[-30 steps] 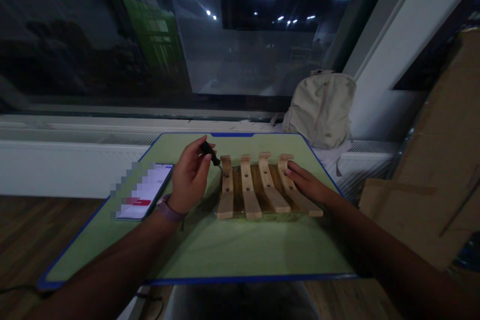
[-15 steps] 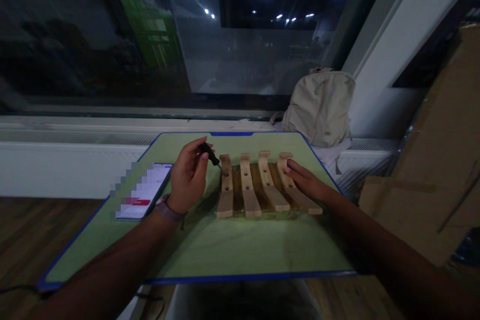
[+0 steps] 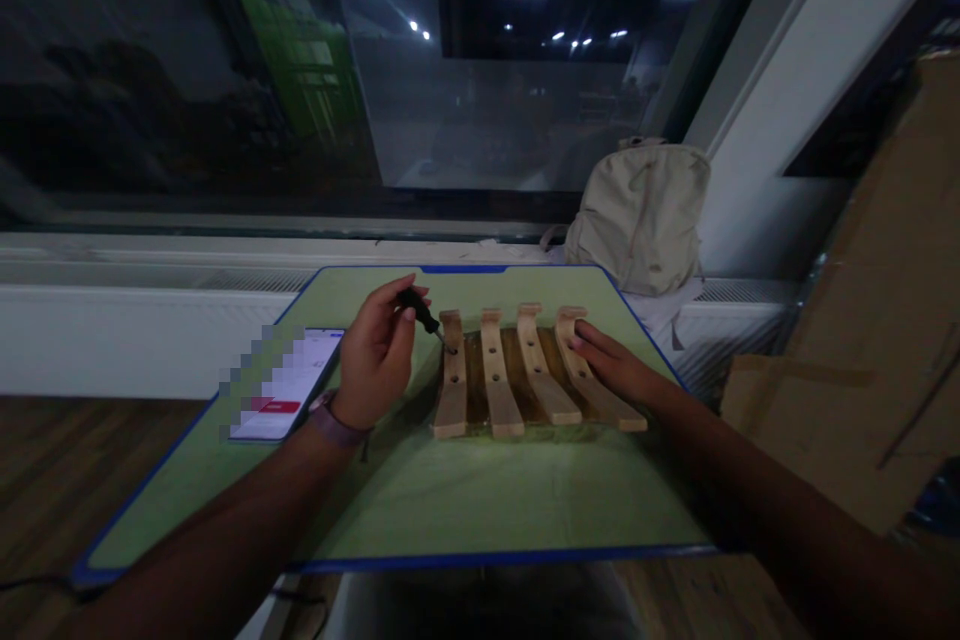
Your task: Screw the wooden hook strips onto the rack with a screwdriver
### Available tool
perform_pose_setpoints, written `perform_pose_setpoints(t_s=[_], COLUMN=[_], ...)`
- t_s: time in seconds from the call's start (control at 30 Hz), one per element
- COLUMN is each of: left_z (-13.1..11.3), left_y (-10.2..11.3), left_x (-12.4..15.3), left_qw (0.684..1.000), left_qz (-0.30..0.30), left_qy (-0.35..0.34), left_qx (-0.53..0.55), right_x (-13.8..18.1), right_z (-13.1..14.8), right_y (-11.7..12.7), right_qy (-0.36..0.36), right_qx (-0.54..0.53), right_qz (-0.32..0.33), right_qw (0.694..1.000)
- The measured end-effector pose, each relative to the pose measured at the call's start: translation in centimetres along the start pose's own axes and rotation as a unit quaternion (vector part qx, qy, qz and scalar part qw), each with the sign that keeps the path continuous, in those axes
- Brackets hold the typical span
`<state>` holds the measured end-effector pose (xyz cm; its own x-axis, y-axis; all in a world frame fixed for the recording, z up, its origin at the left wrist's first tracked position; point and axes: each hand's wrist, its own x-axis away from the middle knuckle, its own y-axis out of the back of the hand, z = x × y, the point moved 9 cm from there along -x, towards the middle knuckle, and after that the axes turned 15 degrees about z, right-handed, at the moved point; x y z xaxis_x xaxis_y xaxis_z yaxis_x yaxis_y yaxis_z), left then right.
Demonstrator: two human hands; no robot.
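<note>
A wooden rack (image 3: 517,375) of several pale slats with holes, laid over darker cross boards, lies on a green mat (image 3: 420,490). My left hand (image 3: 375,355) is closed round a small black screwdriver (image 3: 420,312). The screwdriver's tip points down at a hole near the far end of the leftmost slat. My right hand (image 3: 615,370) lies flat on the rightmost slat with its fingers stretched out. A purple band sits on my left wrist.
A phone (image 3: 289,382) with a lit screen lies on the mat's left part. A beige backpack (image 3: 641,215) leans against the window sill at the back right. Cardboard sheets (image 3: 877,320) stand to the right. A dark window runs behind the mat.
</note>
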<state>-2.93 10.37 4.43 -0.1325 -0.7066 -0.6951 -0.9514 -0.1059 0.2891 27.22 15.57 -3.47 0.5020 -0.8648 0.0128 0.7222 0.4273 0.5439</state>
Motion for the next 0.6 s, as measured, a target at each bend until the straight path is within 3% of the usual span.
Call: perform_pose_setpoints(t_s=[0.27,0.47,0.6], left_z=[-0.3,0.4,-0.1], left_y=[0.6,-0.1,-0.4], left_x=[-0.1,0.1,0.2], left_qw=[0.997,1.0,1.0], left_qz=[-0.015,-0.008,0.011], left_qy=[-0.022,-0.009,-0.023], left_qx=[-0.067,0.017,0.008], right_x=[0.0,-0.2,-0.1], right_z=[-0.7,-0.8,-0.8], right_y=[0.0,-0.2,-0.1], right_qy=[-0.007,0.005,0.002], right_qx=[0.003,0.003,0.001], right_qz=[0.002,0.011,0.005], right_qw=[1.0,1.0,1.0])
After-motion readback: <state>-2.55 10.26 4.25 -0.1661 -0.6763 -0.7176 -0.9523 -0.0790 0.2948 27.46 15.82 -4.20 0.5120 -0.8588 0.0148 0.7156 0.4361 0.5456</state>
